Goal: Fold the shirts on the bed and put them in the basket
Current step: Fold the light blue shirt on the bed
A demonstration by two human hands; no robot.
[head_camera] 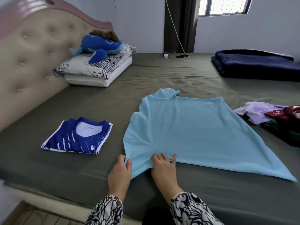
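A light blue shirt (186,132) lies spread flat on the grey-green bed (162,75), its collar toward the far side. My left hand (120,174) pinches the shirt's near left corner between thumb and fingers. My right hand (164,169) grips the near hem just to the right, bunching the cloth. A folded blue and white shirt (78,137) lies on the bed to the left. A loose pile of purple, maroon and green shirts (272,117) sits at the right edge. No basket is in view.
Two stacked pillows (97,70) with a blue plush toy (100,44) sit by the padded headboard (32,54). A folded navy blanket (256,64) lies at the far right. A charger and cable (175,56) rest at the far edge.
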